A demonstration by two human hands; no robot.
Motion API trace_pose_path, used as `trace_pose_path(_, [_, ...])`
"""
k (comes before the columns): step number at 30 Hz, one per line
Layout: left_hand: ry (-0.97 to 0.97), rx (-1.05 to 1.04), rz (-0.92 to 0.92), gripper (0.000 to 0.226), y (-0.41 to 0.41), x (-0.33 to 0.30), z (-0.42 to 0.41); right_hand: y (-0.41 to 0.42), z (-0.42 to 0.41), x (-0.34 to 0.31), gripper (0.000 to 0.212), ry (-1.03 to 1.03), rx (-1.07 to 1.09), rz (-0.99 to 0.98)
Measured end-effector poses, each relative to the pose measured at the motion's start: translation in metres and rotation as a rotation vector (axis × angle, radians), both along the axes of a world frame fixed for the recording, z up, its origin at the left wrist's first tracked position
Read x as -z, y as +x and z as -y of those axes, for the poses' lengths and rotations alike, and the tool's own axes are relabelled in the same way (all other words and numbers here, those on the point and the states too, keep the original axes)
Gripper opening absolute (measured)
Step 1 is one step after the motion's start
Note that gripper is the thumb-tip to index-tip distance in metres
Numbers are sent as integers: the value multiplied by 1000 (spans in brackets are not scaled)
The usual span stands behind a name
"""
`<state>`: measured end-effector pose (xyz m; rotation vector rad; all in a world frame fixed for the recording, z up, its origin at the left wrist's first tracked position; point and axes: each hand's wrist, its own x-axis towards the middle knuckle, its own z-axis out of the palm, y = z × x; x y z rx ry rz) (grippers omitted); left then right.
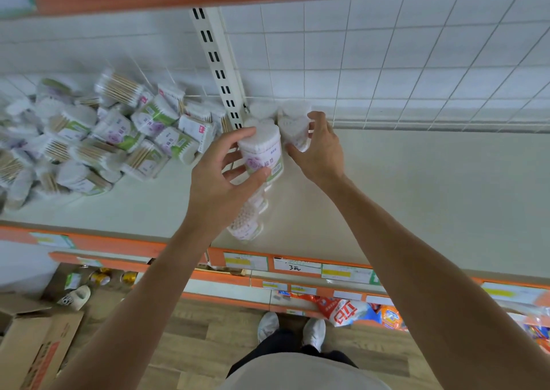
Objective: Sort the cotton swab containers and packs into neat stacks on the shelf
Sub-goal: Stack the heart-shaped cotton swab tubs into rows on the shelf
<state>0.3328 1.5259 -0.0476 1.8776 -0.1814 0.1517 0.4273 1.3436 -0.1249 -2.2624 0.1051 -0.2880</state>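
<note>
My left hand (221, 178) has a curled grip on a tub (262, 154) of swabs, mid frame. My right hand (320, 145) grips a second tub (294, 130) near the back grid (416, 62). I should set each tub down straight, snug with the two behind. The messy pile (89, 139) waits at left on the shelf (416, 196).

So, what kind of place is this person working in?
Most likely a small shop. Price labels line the orange shelf edge, a pile of cotton swab packs lies on the shelf, and packaged goods fill the shelf below.
</note>
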Motion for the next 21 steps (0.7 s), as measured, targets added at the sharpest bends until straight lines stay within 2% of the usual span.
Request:
trace_pose_path(4, [28, 18, 26, 55, 7, 0, 0, -11, 3, -8, 85, -7, -35, -71])
trace_pose_path(8, [95, 34, 77, 55, 18, 3, -1, -52, 26, -36, 61, -10, -74, -17])
trace_pose_path(10, [135, 68, 105, 56, 21, 6, 3, -73, 36, -58, 58, 22, -128, 31])
trace_pose_path(14, [186, 173, 175, 60, 24, 11, 19, -92, 42, -89, 69, 19, -240, 30])
trace_pose_path(21, [220, 248, 246, 62, 24, 12, 28, -99, 34, -90, 66, 23, -159, 33])
